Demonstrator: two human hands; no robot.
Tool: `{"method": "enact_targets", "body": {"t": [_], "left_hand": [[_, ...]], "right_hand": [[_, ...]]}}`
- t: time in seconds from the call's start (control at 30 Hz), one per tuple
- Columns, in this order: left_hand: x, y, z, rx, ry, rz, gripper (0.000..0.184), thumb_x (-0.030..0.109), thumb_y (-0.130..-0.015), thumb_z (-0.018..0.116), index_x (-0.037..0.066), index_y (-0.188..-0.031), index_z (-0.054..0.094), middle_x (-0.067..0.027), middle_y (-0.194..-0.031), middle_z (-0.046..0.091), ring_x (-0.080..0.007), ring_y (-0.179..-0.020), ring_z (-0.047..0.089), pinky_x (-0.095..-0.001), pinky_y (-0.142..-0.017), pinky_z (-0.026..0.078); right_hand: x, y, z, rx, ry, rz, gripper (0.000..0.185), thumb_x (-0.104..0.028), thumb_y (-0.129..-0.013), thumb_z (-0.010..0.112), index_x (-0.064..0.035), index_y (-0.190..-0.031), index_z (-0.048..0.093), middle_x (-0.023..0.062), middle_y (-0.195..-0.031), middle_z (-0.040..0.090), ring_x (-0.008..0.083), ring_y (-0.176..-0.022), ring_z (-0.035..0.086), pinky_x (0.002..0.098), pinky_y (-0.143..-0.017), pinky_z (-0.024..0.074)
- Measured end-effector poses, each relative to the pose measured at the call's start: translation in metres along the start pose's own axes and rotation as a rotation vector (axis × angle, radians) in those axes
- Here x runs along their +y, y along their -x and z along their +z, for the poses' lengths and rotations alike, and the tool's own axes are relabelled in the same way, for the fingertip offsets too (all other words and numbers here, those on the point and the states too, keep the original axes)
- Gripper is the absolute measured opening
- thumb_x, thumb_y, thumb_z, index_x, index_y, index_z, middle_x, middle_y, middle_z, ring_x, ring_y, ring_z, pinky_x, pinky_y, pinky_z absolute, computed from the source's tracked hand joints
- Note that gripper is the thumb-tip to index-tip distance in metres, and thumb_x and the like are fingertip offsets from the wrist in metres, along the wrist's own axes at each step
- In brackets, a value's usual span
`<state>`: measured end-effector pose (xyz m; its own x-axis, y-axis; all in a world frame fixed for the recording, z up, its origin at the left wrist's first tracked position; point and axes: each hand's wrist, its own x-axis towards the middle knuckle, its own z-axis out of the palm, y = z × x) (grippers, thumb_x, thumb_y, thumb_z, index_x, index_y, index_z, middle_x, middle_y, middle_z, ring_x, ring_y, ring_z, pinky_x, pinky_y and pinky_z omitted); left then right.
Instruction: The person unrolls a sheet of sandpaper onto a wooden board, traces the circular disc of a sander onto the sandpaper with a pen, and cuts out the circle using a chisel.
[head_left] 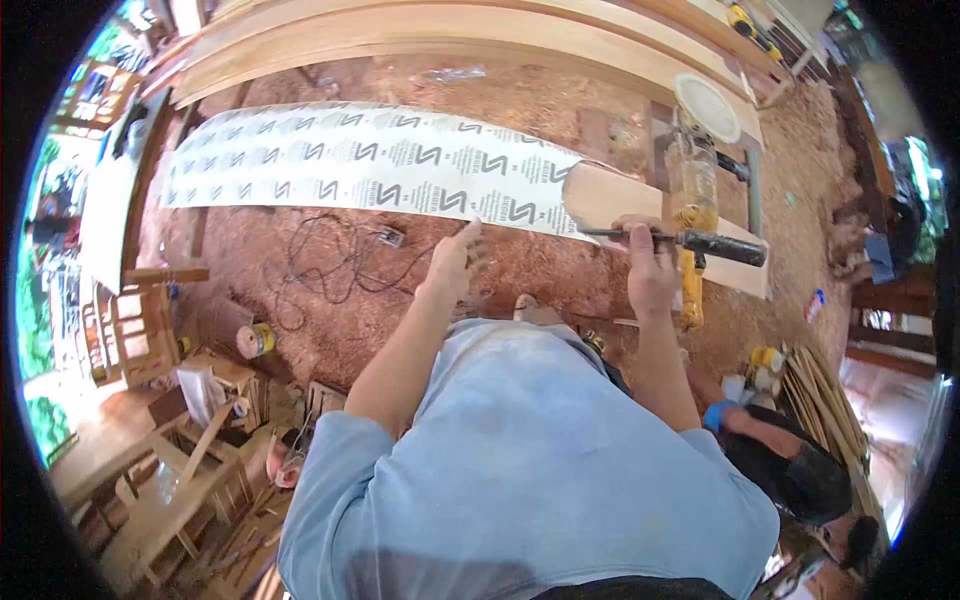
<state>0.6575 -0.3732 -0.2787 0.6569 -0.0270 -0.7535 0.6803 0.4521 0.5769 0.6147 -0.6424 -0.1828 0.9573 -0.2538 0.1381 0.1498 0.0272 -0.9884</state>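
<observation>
A long white sheet printed with dark logos (330, 160) lies across the bench, its right end over a pale wooden board (620, 198). My right hand (652, 275) is closed round a dark tool with a thick black handle (725, 247), whose thin metal end points left to the sheet's lower right edge. Near that same edge, further left, my left hand (455, 262) is held with its fingers apart and nothing in them. Just right of my right hand stands a yellowish container (693, 195) with a round white lid-like disc (708, 108) above it.
Long planks (440, 35) run along the far side. A dark cable (340, 270) lies tangled on the sawdust-covered ground. Wooden frames and offcuts (190, 470) are at lower left. Another person (790, 455) is at lower right beside thin wood strips (825, 400).
</observation>
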Motion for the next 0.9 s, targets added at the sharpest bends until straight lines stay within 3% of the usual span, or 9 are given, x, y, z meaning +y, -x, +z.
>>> {"method": "enact_targets", "body": {"t": [0.17,0.27,0.37,0.47,0.63,0.67,0.77,0.8,0.9], "left_hand": [[-0.019,-0.079,0.006,-0.008,0.189,-0.048,0.041,0.025,-0.091,0.074,0.005,-0.124,0.059,-0.0079,-0.111,0.069,-0.0192,-0.100,0.063,-0.0389,-0.075,0.053],[-0.015,-0.060,0.004,-0.122,0.076,0.204,0.027,0.015,-0.091,0.073,0.003,-0.113,0.066,-0.0055,-0.097,0.072,-0.0137,-0.072,0.066,-0.0304,-0.063,0.051],[0.000,-0.036,0.011,0.036,-0.098,0.213,0.021,0.013,-0.089,0.074,0.000,-0.104,0.067,-0.0079,-0.089,0.071,-0.0146,-0.068,0.065,-0.0287,-0.058,0.051],[0.004,-0.021,0.023,0.086,0.077,0.246,0.019,0.007,-0.086,0.076,-0.002,-0.098,0.064,-0.0087,-0.084,0.069,-0.0148,-0.064,0.064,-0.0264,-0.052,0.048],[0.001,-0.021,0.025,0.246,0.018,0.419,0.024,0.002,-0.081,0.079,-0.003,-0.096,0.061,-0.0102,-0.087,0.069,-0.0156,-0.063,0.062,-0.0292,-0.053,0.050],[-0.025,-0.065,-0.001,0.286,-0.014,0.447,0.028,0.001,-0.079,0.081,-0.005,-0.098,0.061,-0.0111,-0.092,0.069,-0.0175,-0.069,0.064,-0.0324,-0.056,0.052],[0.021,0.002,0.034,0.333,-0.191,0.317,0.045,0.007,-0.091,0.070,-0.007,-0.129,0.049,-0.0154,-0.127,0.061,-0.0239,-0.100,0.063,-0.0344,-0.080,0.057],[0.030,0.017,0.043,0.328,-0.227,0.382,0.048,0.007,-0.096,0.064,-0.006,-0.137,0.043,-0.0160,-0.140,0.054,-0.0247,-0.106,0.063,-0.0350,-0.086,0.058],[-0.010,-0.041,0.011,0.172,0.114,0.314,0.032,-0.006,-0.089,0.066,-0.006,-0.120,0.061,-0.0151,-0.115,0.068,-0.0225,-0.098,0.067,-0.0343,-0.091,0.052]], "right_hand": [[-0.031,-0.019,-0.003,0.053,0.291,-0.099,0.017,-0.018,-0.105,0.053,-0.0017,-0.104,0.058,0.0089,-0.093,0.065,0.0175,-0.088,0.061,0.0338,-0.087,0.0500],[-0.026,-0.030,0.026,-0.057,-0.492,-0.057,0.017,-0.013,-0.106,0.044,-0.0042,-0.114,0.056,0.0082,-0.083,0.059,0.0254,-0.085,0.061,0.0448,-0.088,0.0510],[0.016,-0.034,0.031,-0.047,-0.333,0.148,0.017,-0.013,-0.106,0.046,-0.0052,-0.117,0.056,0.0057,-0.081,0.057,0.0204,-0.080,0.059,0.0410,-0.082,0.0509],[0.041,-0.034,0.037,0.050,-0.291,0.337,0.016,-0.008,-0.103,0.049,-0.0043,-0.117,0.056,-0.0007,-0.070,0.045,0.0089,-0.061,0.041,0.0263,-0.060,0.0402],[0.024,-0.032,0.027,0.050,-0.263,0.389,0.012,-0.007,-0.103,0.048,-0.0047,-0.111,0.056,-0.0003,-0.072,0.046,0.0085,-0.063,0.044,0.0265,-0.057,0.0396],[0.033,-0.028,0.019,-0.012,-0.132,0.197,0.011,-0.011,-0.104,0.048,-0.0049,-0.108,0.056,-0.0007,-0.072,0.043,0.0090,-0.062,0.041,0.0270,-0.059,0.0384],[0.046,-0.033,0.007,-0.111,-0.204,0.133,0.014,-0.019,-0.105,0.047,-0.0087,-0.098,0.054,-0.0026,-0.071,0.039,0.0096,-0.057,0.037,0.0282,-0.054,0.0354],[0.044,-0.033,0.007,-0.240,-0.535,0.307,0.015,-0.020,-0.105,0.047,-0.0101,-0.097,0.054,-0.0032,-0.071,0.039,0.0093,-0.056,0.037,0.0279,-0.053,0.0354],[0.039,-0.020,0.021,0.054,-0.425,0.413,0.006,-0.017,-0.103,0.049,-0.0132,-0.107,0.053,-0.0048,-0.071,0.040,0.0068,-0.050,0.032,0.0247,-0.044,0.0282]]}}
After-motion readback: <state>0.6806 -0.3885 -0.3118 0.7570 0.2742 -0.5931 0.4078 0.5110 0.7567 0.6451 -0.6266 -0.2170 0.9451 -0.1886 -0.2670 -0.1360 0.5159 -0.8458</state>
